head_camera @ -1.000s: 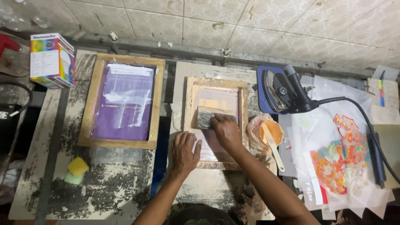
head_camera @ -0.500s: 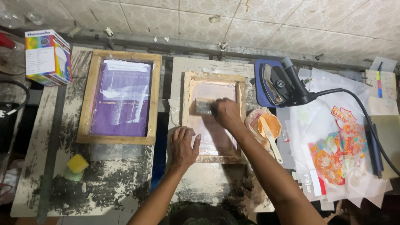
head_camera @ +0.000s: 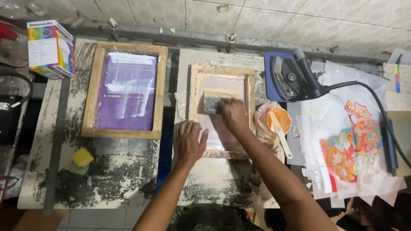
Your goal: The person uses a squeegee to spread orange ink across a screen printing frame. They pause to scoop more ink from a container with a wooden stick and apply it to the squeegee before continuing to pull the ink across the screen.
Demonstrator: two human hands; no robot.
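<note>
A small wooden screen frame [head_camera: 250, 92] lies on the stained work board in the middle of the head view. My right hand [head_camera: 232, 114] is closed on a squeegee [head_camera: 210, 102] with a pale top, pressed on the pinkish mesh in the upper part of the frame. My left hand [head_camera: 190, 141] lies flat, fingers together, on the frame's lower left corner. To the right of the frame stands a cup of orange ink [head_camera: 278, 119] with a pale spatula [head_camera: 281, 134] in it.
A larger wooden frame with a purple screen [head_camera: 126, 90] lies to the left, a yellow-green sponge [head_camera: 82, 160] below it, a colourful box [head_camera: 49, 49] at the far left. An iron [head_camera: 291, 77] on a blue pad and printed transfer sheets [head_camera: 351, 149] lie at the right.
My right hand has slid the squeegee up the screen, away from me, toward the frame's top. My left hand has stayed on the lower left of the frame.
</note>
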